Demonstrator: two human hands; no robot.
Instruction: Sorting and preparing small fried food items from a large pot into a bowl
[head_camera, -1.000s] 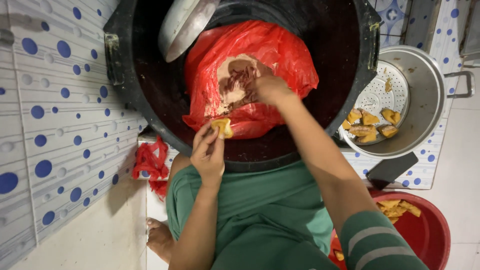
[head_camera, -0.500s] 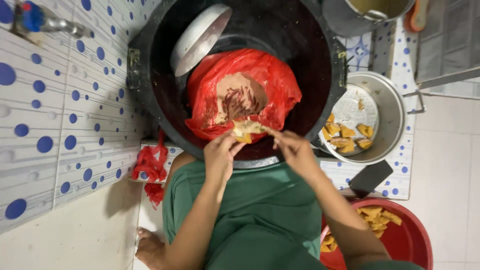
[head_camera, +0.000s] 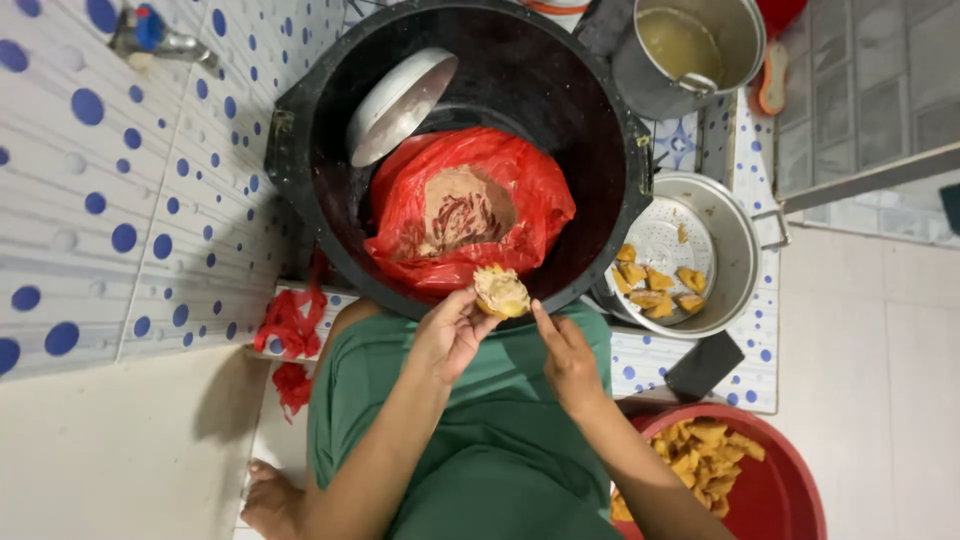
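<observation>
Compared with half a second earlier, your right hand (head_camera: 568, 362) has released the yellow food piece (head_camera: 500, 291) and drawn back toward your body; then, both hands met on the piece. One second earlier, that hand was reaching into the red bag (head_camera: 470, 210), and the left hand alone held the piece.

Take the black tub (head_camera: 330, 120) as the reference. The food piece sits at the tub's near rim, directly below the red bag with its brown paste. Your left hand (head_camera: 448, 335) pinches the piece from the left, fingertips closed on it, just outside the near rim. Your right hand is just beside the piece on its right, not touching it; its fingers are loosely extended, holding nothing, with one fingertip pointing up toward the piece.

A metal lid (head_camera: 400, 105) leans inside the tub, against its far-left wall. A metal colander pot (head_camera: 745, 250) with several yellow pieces stands right of the tub, touching its side. A steel pot (head_camera: 690, 50) stands beyond the tub's far-right rim. A red basin (head_camera: 780, 490) of yellow pieces lies nearer you, well right of the tub.
</observation>
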